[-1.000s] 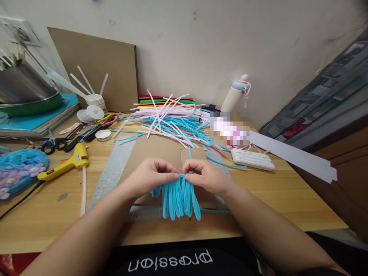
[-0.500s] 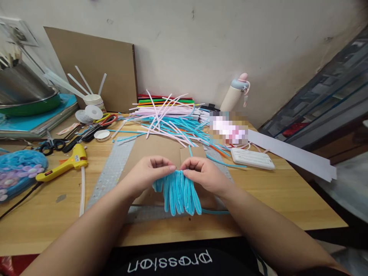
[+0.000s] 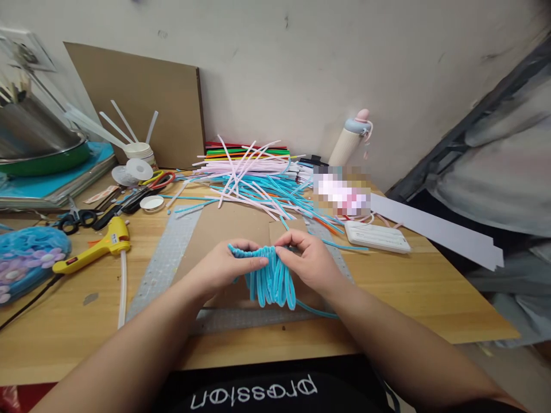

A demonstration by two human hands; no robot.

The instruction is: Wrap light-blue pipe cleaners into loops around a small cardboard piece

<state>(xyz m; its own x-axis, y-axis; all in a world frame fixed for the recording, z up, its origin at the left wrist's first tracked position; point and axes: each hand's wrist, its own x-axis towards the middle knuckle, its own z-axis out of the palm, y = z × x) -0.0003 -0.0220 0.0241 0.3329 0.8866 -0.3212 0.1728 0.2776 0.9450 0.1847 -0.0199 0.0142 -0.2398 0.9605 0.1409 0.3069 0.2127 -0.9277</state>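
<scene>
Between both hands hangs a row of blue pipe cleaner loops (image 3: 271, 284), joined along a twisted top edge. My left hand (image 3: 235, 261) grips the left part, its thumb pressed across the front and the fingers behind. With thumb and fingertips my right hand (image 3: 303, 255) pinches the top edge at the right end. One blue strand runs up past the right fingers and another trails right beneath the right wrist. Below lie a sheet of cardboard (image 3: 232, 221) and a grey cutting mat (image 3: 166, 261).
Pink and blue pipe cleaners (image 3: 258, 183) are heaped at the back. On the left lie a yellow glue gun (image 3: 97, 246), scissors (image 3: 77, 218) and a blue flowered piece (image 3: 32, 261). A white power bank-like box (image 3: 377, 237) and a bottle (image 3: 348, 137) are on the right.
The loops have risen slightly and tilted, so their twisted top edge shows. My left thumb has moved onto the front of the loops. A person's clothing now shows at the far right.
</scene>
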